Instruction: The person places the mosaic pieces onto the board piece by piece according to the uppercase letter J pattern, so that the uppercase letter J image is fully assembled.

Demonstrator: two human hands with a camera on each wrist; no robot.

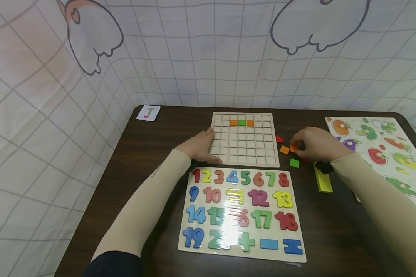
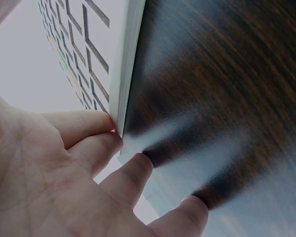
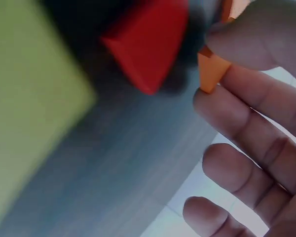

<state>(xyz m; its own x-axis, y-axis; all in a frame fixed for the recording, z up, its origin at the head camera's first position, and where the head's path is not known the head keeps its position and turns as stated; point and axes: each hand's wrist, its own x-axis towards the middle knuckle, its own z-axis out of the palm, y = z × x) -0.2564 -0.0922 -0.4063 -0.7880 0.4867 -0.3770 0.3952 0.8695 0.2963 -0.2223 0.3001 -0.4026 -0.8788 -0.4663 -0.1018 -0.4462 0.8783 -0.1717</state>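
My left hand (image 1: 200, 147) rests at the left edge of a wooden grid board (image 1: 244, 148), its fingertips touching the board's side in the left wrist view. Two orange squares and a green square (image 1: 242, 123) sit in a row of cells near the board's top. To the right of the board, my right hand (image 1: 315, 144) pinches a small orange block (image 3: 212, 69) between thumb and fingers. Around it on the table lie another orange square (image 1: 284, 150), a green square (image 1: 294, 163), a red half-round piece (image 1: 279, 139) and a red block (image 3: 150, 44), partly covered by the hand in the head view.
A number puzzle board (image 1: 268, 254) lies in front of the grid board. A yellow box (image 1: 323, 181) stands by the right forearm. At the right is a vegetable puzzle board (image 1: 364, 127), partly under the right arm. A small picture card (image 1: 148, 112) lies at the far left corner.
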